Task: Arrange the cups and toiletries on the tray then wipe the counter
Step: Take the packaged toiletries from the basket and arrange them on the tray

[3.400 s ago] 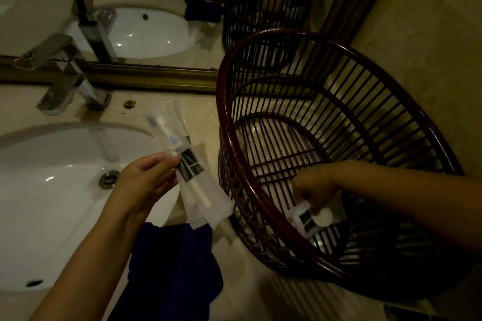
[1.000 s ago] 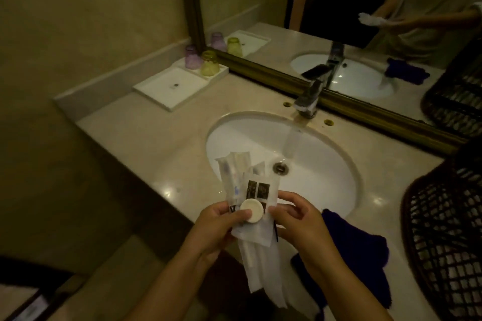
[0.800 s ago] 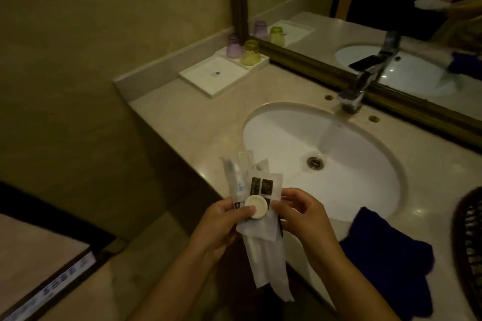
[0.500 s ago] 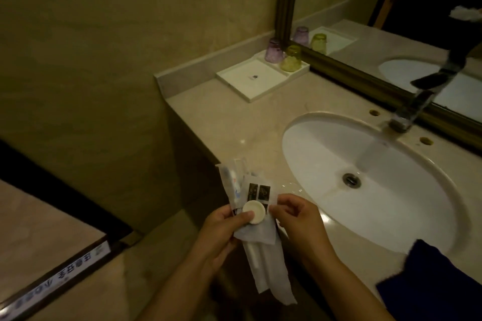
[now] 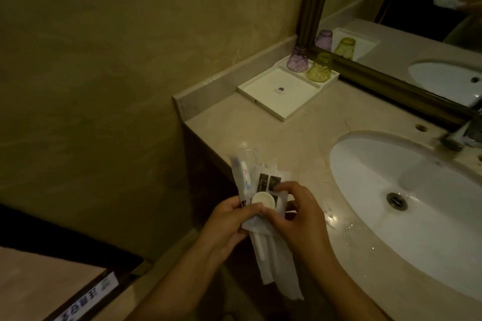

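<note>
Both hands on one loose stack, not yet at the tray. Left hand (image 5: 229, 219) pinches the wrapped toiletry sachets (image 5: 263, 206) from the side, thumb across the small round white soap (image 5: 263, 200) on top. Right hand (image 5: 300, 210) curls fingers over the stack's far edge, looks like it's squaring it up or picking one pkt off; can't tell which.

Risks, my read:
- soap is only pinned by the thumb. Ease that and it slides off the slick wrappers; below the grip is the counter (image 5: 300, 143) edge and floor.
- long toothbrush pkts (image 5: 268, 250) hang down well below the grip, unsupported. A one-hand carry could let them fan out or slip.
- wet patch on the counter just right of the hands, by the sink (image 5: 417, 190). Anything dropped there gets wet.

White tray (image 5: 260, 92) sits well beyond the grip, up-left in the corner. Purple cup (image 5: 297, 61) and yellow cup (image 5: 319, 69) upside down in its back section, touching or nearly. Reaching in with long pkts could knock them.
</note>
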Demonstrator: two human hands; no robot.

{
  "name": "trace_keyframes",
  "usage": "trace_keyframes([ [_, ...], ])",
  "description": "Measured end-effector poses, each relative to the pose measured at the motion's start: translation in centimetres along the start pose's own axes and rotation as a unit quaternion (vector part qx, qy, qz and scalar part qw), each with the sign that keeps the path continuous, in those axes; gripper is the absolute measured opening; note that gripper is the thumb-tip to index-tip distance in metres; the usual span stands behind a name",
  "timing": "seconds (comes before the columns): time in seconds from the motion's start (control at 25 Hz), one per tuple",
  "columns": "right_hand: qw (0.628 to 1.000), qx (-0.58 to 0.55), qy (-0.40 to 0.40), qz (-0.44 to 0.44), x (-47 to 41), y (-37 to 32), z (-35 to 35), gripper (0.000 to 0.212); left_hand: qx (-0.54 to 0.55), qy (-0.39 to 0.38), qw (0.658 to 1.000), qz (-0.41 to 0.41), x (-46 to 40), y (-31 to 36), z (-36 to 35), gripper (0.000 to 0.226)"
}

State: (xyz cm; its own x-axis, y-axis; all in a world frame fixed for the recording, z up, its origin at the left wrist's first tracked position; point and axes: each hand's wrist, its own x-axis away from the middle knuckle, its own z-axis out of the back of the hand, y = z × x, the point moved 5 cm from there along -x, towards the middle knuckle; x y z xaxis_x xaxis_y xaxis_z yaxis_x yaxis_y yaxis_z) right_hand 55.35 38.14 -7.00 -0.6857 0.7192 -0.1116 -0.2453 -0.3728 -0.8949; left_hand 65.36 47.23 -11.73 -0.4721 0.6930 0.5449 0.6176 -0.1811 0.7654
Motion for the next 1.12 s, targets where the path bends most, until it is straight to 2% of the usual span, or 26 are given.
trace_keyframes([
  [0.08,1.000,-0.007,0.010,-0.008,-1.9,0.5,0.1,0.034,0.041,-0.074,0.996,0.018,-1.4,1.3,0.0,0.044],
  [0.16,0.998,-0.031,0.004,-0.053,-4.1,1.9,0.5,0.026,0.058,-0.113,0.991,0.032,-3.2,2.2,-0.4,0.049],
  [0.28,0.991,-0.080,0.027,-0.101,-7.6,4.0,1.1,0.018,0.044,-0.094,0.994,0.042,-6.7,3.1,-1.2,0.041],
  [0.44,0.986,-0.122,0.051,-0.102,-14.1,5.9,2.1,0.012,0.037,-0.059,0.997,0.041,-12.3,6.4,-3.2,0.028],
  [0.76,0.962,-0.209,0.064,-0.163,-24.5,8.3,3.0,0.005,0.045,-0.031,0.997,0.046,-20.1,12.3,-5.6,0.030],
  [0.96,0.952,-0.202,0.093,-0.208,-28.4,11.2,3.8,0.009,0.065,-0.018,0.994,0.082,-24.6,12.8,-4.7,0.031],
  [1.12,0.944,-0.150,0.173,-0.239,-32.7,14.0,6.3,0.004,0.052,-0.036,0.992,0.105,-28.3,13.2,-3.8,0.033],
])
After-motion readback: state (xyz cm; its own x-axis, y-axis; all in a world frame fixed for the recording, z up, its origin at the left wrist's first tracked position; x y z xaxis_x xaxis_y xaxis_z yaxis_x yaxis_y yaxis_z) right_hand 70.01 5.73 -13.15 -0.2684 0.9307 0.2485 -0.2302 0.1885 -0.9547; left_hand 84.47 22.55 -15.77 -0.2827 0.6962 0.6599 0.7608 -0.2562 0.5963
